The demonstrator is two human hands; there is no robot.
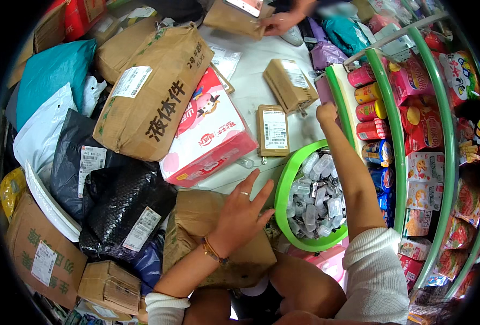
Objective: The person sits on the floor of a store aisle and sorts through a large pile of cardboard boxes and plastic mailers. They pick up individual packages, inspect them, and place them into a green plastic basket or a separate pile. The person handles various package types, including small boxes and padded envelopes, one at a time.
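Observation:
My left hand (242, 211) hovers palm down with its fingers spread over a worn cardboard box (223, 260) at my knees, holding nothing. My right hand (326, 113) reaches out to the shelf's green edge, its fingers curled; whether something is in them is hidden. Just left of it lies a small taped cardboard box (290, 86) with a label, and nearer me a flat labelled cardboard parcel (273, 131). Under my right forearm stands a green-rimmed basket (281, 203) full of small clear plastic cases with metal parts (311, 211).
A large cardboard box (154, 93) leans on a red and white carton (211, 134). Bagged parcels, such as a black bubble-wrap one (122, 203), crowd the left. Green-edged shelves (396, 154) with snacks stand right. Another person's hand (282, 23) holds a cardboard parcel (236, 18) at the top.

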